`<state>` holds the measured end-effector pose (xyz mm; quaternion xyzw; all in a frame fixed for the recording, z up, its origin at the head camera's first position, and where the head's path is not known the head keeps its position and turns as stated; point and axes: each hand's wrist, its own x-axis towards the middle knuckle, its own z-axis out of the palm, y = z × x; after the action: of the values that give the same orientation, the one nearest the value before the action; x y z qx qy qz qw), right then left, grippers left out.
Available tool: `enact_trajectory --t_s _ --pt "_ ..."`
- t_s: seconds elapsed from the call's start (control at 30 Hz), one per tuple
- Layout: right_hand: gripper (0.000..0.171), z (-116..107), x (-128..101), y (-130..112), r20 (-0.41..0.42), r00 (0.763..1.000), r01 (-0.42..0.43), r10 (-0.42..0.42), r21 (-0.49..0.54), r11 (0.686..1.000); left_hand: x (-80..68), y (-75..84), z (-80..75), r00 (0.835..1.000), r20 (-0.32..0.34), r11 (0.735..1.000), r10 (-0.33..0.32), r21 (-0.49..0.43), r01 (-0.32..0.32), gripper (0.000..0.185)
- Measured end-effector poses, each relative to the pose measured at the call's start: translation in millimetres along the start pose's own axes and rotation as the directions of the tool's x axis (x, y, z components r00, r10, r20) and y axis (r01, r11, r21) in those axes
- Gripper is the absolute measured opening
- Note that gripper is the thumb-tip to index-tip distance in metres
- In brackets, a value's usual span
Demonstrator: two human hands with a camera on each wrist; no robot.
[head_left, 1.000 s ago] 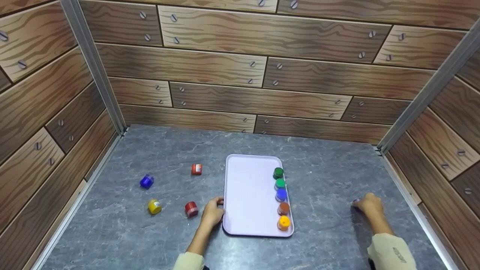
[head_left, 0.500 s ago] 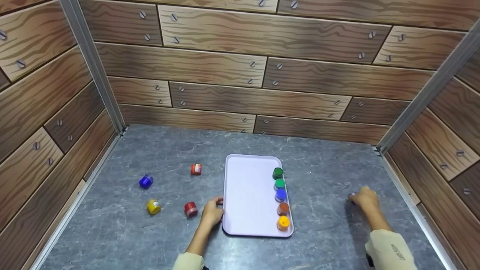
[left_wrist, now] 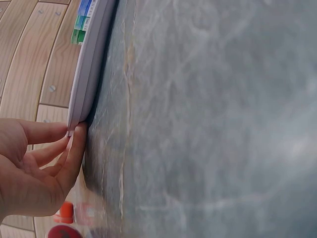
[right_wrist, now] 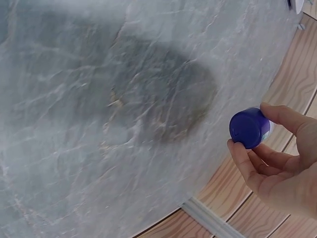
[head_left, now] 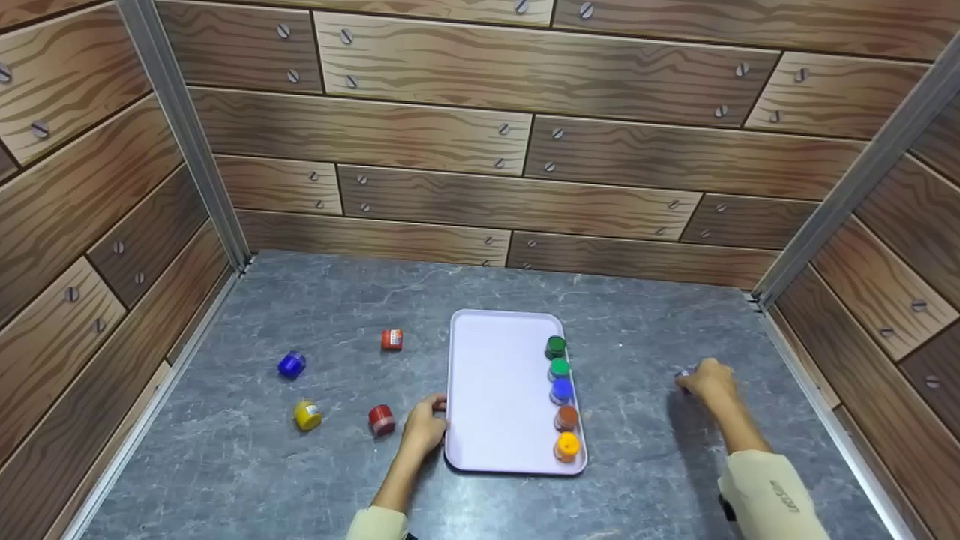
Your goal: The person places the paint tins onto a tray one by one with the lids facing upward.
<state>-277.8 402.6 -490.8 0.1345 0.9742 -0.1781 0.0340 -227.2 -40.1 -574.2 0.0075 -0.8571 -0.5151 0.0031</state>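
A pale lilac tray (head_left: 502, 390) lies on the grey marbled table, and my left hand (head_left: 425, 430) pinches its left rim. Seen from the left wrist, the fingertips (left_wrist: 78, 130) sit on both sides of that rim. Along the tray's right side stands a row of small paint jars: dark green (head_left: 556, 346), light green (head_left: 559, 368), blue (head_left: 561, 391), brown-orange (head_left: 566, 418) and yellow-orange (head_left: 567, 447). Off to the right, my right hand (head_left: 712, 380) holds a dark blue-purple paint jar (right_wrist: 247, 129) above the table, between thumb and fingers; the head view mostly hides this jar.
Left of the tray, several jars lie on the table: an orange-red jar (head_left: 391, 340), a dark red jar (head_left: 382, 420), a yellow jar (head_left: 307, 415) and a blue jar (head_left: 292, 364). Wood-patterned walls (head_left: 435, 191) enclose the table at the back and sides.
My right hand has moved left and away from me, toward the tray, carrying the blue-purple paint jar; its shadow has separated from it. The left hand and the tray have stayed put.
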Motion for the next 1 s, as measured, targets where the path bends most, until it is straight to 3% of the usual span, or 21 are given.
enact_trajectory --t_s 0.2,0.5,0.8,1.0 --pt "0.027 0 2 -16 0.028 0.999 0.029 -0.030 0.015 0.999 0.5 -1.0 -0.1 1.000 -0.015 1.000 0.017 0.016 -0.017 0.042" --pt "0.031 9 7 -35 -0.011 0.997 0.070 -0.070 0.015 0.997 -0.2 0.0 -0.6 1.000 -0.011 1.000 0.021 0.008 -0.021 0.043" --pt "0.039 15 11 -58 0.003 0.997 0.071 -0.071 0.058 0.996 1.3 1.7 -0.3 1.000 -0.005 1.000 -0.013 -0.012 0.013 0.045" --pt "0.036 23 15 -70 -0.032 0.993 0.112 -0.110 0.077 0.991 0.7 1.2 -0.5 1.000 0.005 1.000 -0.020 -0.024 0.020 0.044"
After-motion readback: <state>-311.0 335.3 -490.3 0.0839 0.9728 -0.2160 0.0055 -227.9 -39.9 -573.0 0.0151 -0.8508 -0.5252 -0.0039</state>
